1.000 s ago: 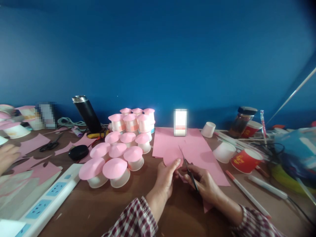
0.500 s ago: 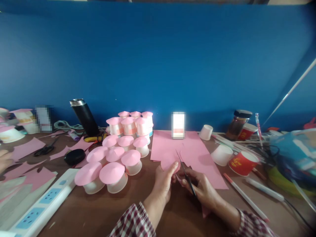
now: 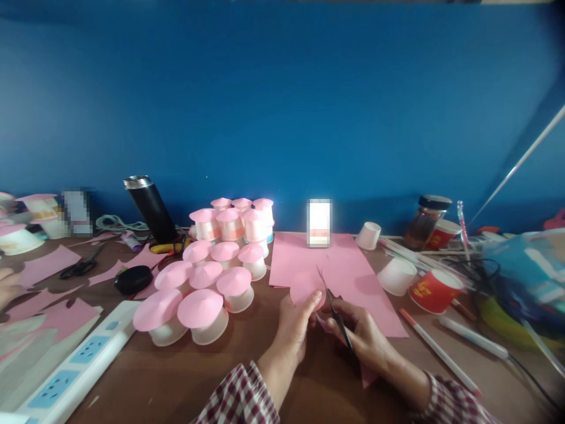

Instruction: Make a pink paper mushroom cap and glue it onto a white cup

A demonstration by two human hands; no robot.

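Between thumb and fingers, my left hand (image 3: 295, 327) pinches a rounded piece of pink paper (image 3: 303, 288). My right hand (image 3: 364, 335) is closed around dark-handled scissors (image 3: 339, 321), whose blades point up and away along the right side of that paper. A narrow pink strip hangs by the right fingers, and part of it is hidden below the hand. Behind both hands lie large pink paper sheets (image 3: 291, 253) on the brown table. To the left stand several paper cups with pink cone tops (image 3: 200, 309), grouped in rows.
A white power strip (image 3: 83, 359) lies at left front, near pink scraps (image 3: 73, 318), a black lid (image 3: 133, 280) and a black bottle (image 3: 152, 212). On the right are white cups (image 3: 396, 277), a red cup (image 3: 436, 291), a glue gun (image 3: 474, 338) and a jar (image 3: 426, 221). Someone's hand (image 3: 6, 288) shows at far left.
The paper and the scissors have shifted very slightly to the right with my hands. Both hands keep the same hold.
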